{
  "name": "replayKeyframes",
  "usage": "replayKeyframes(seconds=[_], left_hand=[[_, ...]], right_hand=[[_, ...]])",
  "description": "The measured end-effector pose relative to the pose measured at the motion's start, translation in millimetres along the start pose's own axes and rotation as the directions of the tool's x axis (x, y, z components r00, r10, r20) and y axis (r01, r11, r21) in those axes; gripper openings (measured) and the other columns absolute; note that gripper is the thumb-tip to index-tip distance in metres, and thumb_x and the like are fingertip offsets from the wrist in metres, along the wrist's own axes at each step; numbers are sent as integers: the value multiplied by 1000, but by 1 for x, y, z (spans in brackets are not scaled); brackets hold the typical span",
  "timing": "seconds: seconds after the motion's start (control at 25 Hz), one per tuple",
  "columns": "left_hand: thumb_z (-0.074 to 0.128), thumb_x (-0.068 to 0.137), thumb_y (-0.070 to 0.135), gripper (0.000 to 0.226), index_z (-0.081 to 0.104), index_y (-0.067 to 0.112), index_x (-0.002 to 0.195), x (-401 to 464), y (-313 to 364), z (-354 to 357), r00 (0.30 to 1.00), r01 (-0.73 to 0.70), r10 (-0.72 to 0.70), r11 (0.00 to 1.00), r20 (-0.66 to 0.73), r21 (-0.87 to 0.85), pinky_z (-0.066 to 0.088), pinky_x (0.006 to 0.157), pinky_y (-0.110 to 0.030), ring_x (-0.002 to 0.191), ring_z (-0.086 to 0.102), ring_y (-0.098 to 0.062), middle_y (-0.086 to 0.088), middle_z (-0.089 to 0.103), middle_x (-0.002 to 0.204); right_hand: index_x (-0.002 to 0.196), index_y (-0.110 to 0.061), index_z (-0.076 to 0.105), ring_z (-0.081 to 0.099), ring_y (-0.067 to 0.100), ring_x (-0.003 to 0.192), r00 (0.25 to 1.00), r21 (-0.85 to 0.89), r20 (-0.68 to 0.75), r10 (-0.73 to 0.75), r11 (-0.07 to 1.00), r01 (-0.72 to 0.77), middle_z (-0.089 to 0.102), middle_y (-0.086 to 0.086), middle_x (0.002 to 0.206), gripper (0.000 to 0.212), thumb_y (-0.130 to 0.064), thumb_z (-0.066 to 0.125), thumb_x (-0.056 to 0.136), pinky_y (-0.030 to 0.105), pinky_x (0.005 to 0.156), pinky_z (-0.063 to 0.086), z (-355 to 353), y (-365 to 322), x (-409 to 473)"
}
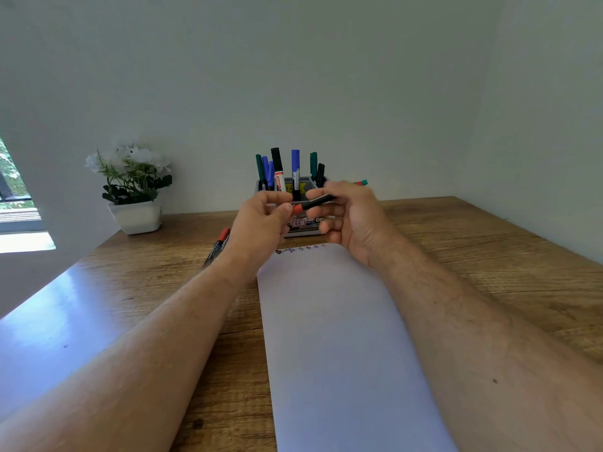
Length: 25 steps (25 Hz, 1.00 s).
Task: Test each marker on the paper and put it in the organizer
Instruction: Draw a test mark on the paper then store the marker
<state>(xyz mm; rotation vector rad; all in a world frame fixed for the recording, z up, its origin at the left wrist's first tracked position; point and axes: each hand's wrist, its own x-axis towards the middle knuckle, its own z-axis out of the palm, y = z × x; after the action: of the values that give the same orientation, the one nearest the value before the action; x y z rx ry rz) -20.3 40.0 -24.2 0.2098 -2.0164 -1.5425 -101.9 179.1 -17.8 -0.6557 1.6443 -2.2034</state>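
Both my hands hold one black marker with a red cap (311, 203) in the air, just in front of the organizer. My left hand (261, 223) pinches the red cap end. My right hand (350, 216) grips the black barrel. The grey organizer (301, 230) stands behind them at the far middle of the desk, with several green, blue and black markers upright in it. A long white paper (339, 337) lies below my hands, with a row of small coloured test marks (301, 248) at its far end. A red-capped marker (219, 243) lies on the desk left of my left wrist.
A white pot of white flowers (135, 190) stands at the far left of the wooden desk (489, 256). A red and green marker tip (361, 183) shows just behind my right hand. Plain walls close the desk at the back and right. A window is at the far left.
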Motion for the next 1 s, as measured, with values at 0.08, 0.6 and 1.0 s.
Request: replayKeyframes(seconds=[0.08, 0.6, 1.0], left_hand=[[63, 95, 22, 20, 57, 16, 112, 2, 1, -6, 995, 33, -48, 985, -83, -171, 51, 59, -23, 63, 61, -7, -3, 73, 83], [72, 86, 25, 25, 58, 13, 103, 7, 4, -28, 944, 4, -136, 917, -301, -400, 53, 53, -21, 57, 62, -11, -9, 76, 81], [71, 88, 22, 14, 57, 19, 90, 10, 1, -41, 950, -80, 3, 969, -311, -235, 55, 61, -22, 65, 66, -10, -3, 75, 77]], right_hand=[[95, -9, 76, 56, 15, 45, 1000, 70, 17, 7, 998, -8, 73, 13, 77, 35, -26, 46, 88, 20, 41, 39, -2, -2, 0], [94, -16, 69, 50, 4, 41, 978, -506, 48, -203, 839, 199, 72, 8, 84, 14, -8, 74, 84, 23, 38, 41, 3, 2, 0], [95, -12, 71, 43, 13, 41, 990, -414, 99, -102, 900, 135, 72, 8, 71, 10, -19, 67, 91, 23, 36, 38, 8, -2, -6]])
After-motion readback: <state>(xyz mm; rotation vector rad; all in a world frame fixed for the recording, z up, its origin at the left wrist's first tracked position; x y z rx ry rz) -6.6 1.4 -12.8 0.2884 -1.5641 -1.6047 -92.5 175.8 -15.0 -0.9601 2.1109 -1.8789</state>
